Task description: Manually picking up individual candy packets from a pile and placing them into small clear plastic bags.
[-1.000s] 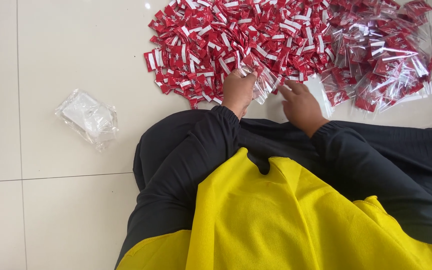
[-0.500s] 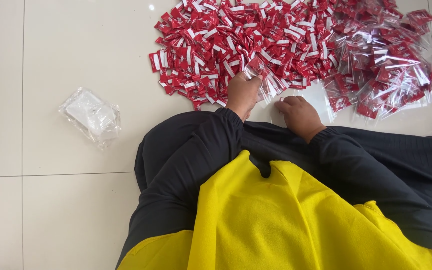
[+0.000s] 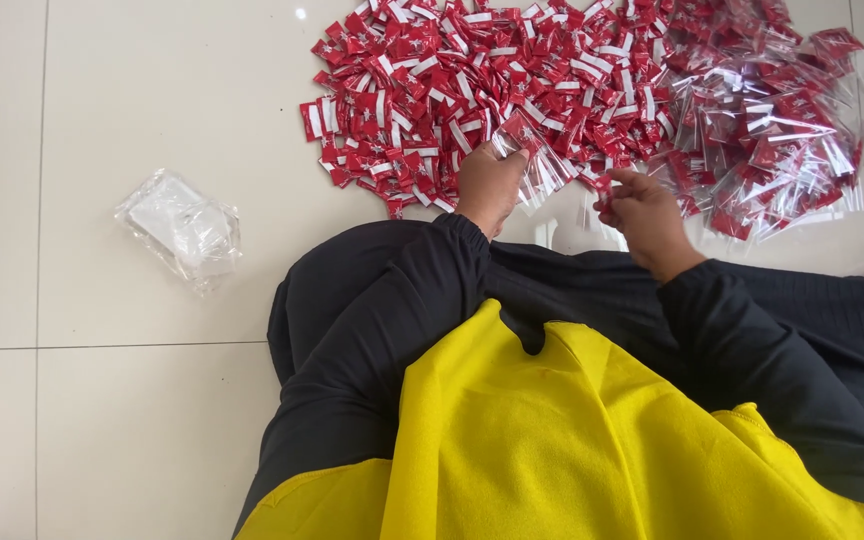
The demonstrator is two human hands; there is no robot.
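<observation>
My left hand [image 3: 487, 185] holds a small clear plastic bag [image 3: 540, 165] with a red and white sachet inside, lifted just above the floor. My right hand [image 3: 642, 215] pinches a small red sachet [image 3: 602, 186] between its fingertips, close beside the bag's open end. Directly beyond both hands lies a big heap of loose red and white sachets [image 3: 452, 80]. To its right is a pile of clear bags with red sachets inside [image 3: 782, 130]. Black sleeves cover both arms.
A crumpled bundle of empty clear plastic bags [image 3: 182, 228] lies on the pale tiled floor [image 3: 132, 400] at the left. Yellow and black clothing [image 3: 552, 440] fills the lower right of the view.
My right hand has risen from the floor with a red sachet and moved toward the bag in my left hand. The left hand has raised the bag slightly.
</observation>
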